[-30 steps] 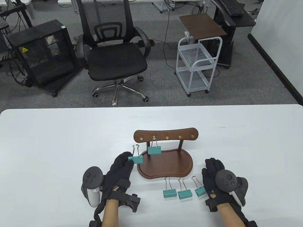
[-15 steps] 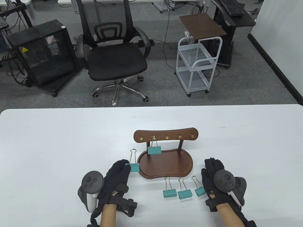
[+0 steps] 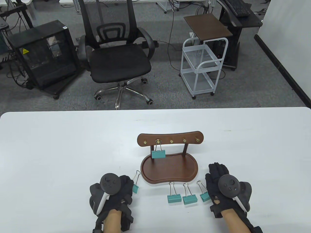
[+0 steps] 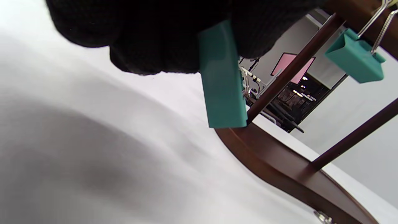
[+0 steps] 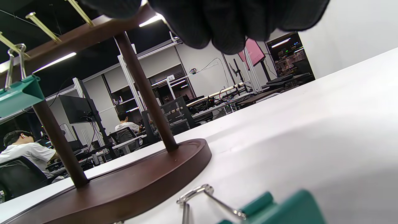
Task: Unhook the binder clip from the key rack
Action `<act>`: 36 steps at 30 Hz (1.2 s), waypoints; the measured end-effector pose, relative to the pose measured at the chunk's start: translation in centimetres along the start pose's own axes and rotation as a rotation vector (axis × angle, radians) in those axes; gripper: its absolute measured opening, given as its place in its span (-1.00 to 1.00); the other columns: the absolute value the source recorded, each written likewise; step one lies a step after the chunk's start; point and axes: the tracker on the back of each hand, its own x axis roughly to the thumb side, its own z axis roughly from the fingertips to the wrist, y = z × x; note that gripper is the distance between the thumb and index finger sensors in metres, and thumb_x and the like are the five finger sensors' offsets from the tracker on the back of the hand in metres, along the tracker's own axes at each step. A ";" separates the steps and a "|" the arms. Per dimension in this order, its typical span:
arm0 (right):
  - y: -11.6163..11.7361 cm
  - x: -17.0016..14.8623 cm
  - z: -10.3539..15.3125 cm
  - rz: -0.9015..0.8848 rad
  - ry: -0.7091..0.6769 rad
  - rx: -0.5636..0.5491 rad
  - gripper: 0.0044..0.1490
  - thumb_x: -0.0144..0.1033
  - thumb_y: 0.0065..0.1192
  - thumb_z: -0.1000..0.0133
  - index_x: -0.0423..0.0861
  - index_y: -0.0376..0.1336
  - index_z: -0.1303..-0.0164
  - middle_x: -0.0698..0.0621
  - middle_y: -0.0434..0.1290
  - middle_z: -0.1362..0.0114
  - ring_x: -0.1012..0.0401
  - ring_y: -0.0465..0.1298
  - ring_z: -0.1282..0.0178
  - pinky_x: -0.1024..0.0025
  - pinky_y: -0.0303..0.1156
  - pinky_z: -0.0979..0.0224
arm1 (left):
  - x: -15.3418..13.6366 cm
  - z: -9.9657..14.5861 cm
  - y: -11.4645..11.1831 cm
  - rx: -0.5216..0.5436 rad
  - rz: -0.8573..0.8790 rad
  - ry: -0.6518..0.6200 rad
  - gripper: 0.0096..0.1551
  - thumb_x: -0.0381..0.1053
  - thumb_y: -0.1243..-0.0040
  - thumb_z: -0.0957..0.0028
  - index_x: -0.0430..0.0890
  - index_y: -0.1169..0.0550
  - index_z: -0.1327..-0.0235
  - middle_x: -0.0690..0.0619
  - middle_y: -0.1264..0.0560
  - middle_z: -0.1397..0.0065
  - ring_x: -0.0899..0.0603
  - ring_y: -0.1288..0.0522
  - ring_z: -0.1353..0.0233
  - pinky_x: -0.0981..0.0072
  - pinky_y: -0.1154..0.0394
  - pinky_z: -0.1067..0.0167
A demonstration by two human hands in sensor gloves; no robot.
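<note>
The brown wooden key rack [image 3: 170,140] stands mid-table on its oval tray [image 3: 170,170]. One teal binder clip [image 3: 158,153] hangs from its second peg from the left; it also shows in the left wrist view [image 4: 354,59]. My left hand [image 3: 121,189] grips another teal binder clip [image 3: 135,187] just left of the tray's front, low over the table; the left wrist view shows its body [image 4: 222,77] between the gloved fingers. My right hand [image 3: 218,179] rests flat on the table right of the tray, holding nothing.
Three teal binder clips [image 3: 174,198] [image 3: 189,199] [image 3: 204,196] lie in a row in front of the tray, the right one beside my right hand. An office chair [image 3: 116,53] and a white cart [image 3: 204,65] stand beyond the table's far edge.
My left hand has carried its binder clip down and toward me, from beside the rack's left end to low by the tray's front left. The right hand has stayed put.
</note>
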 end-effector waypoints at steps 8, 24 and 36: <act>-0.1 0.0 0.0 -0.006 0.003 0.001 -0.26 0.07 0.01 0.04 -0.08 0.22 -0.28 -0.17 0.29 -0.48 -0.14 0.21 -0.46 -0.02 0.26 -0.41 | 0.3 -0.4 -0.7 -0.065 -0.079 0.051 -0.50 0.23 -0.15 -0.19 0.03 -0.63 -0.25 -0.10 -0.61 -0.19 -0.22 -0.60 -0.14 -0.11 -0.54 -0.04; 0.0 0.0 0.0 -0.027 0.003 0.002 -0.26 0.07 0.01 0.04 -0.08 0.22 -0.28 -0.17 0.29 -0.48 -0.14 0.21 -0.46 -0.02 0.26 -0.41 | 0.5 -0.8 -1.9 -0.049 -0.230 0.080 -0.53 0.24 -0.13 -0.17 0.09 -0.64 -0.22 -0.08 -0.60 -0.20 -0.22 -0.58 -0.15 -0.10 -0.53 -0.05; 0.0 0.0 0.0 -0.049 0.017 0.014 -0.26 0.07 0.01 0.04 -0.08 0.22 -0.28 -0.17 0.29 -0.48 -0.14 0.22 -0.46 -0.02 0.26 -0.41 | 0.7 -0.8 -2.0 0.014 -0.336 0.077 -0.50 0.27 -0.14 -0.15 0.08 -0.61 -0.23 -0.06 -0.59 -0.22 -0.21 -0.58 -0.17 -0.09 -0.53 -0.05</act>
